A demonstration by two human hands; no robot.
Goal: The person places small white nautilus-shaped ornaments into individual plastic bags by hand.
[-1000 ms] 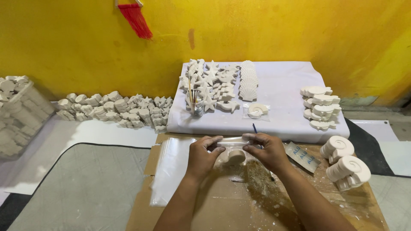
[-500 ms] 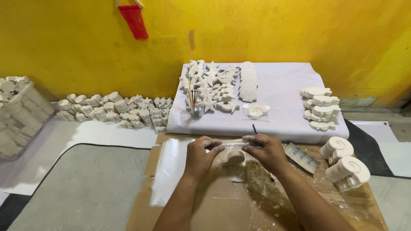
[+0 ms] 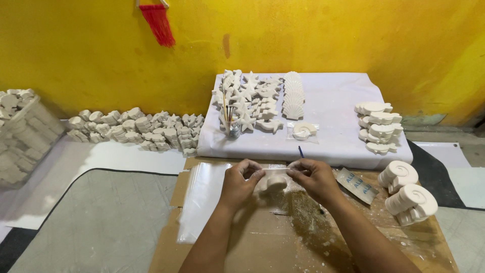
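My left hand point(image 3: 240, 182) and my right hand point(image 3: 313, 177) meet over a brown cardboard sheet point(image 3: 262, 242). Between them they pinch the top edge of a small clear plastic bag point(image 3: 275, 171), one hand at each end. A white plaster shell piece point(image 3: 275, 183) sits inside the bag, just below my fingers. A stack of clear plastic bags point(image 3: 202, 194) lies flat on the cardboard to the left of my left hand. White dust covers the cardboard under my right forearm.
Beyond my hands a white-covered low table point(image 3: 343, 108) carries plaster stars, shells, a bagged piece point(image 3: 303, 130) and a jar of brushes point(image 3: 232, 129). Spiral plaster pieces point(image 3: 409, 194) stand at the right. More white casts point(image 3: 136, 129) line the yellow wall, with a basket point(image 3: 20, 136) at left.
Both hands have stayed at the same spot on the bag's top edge; the fingers shifted only slightly along it.
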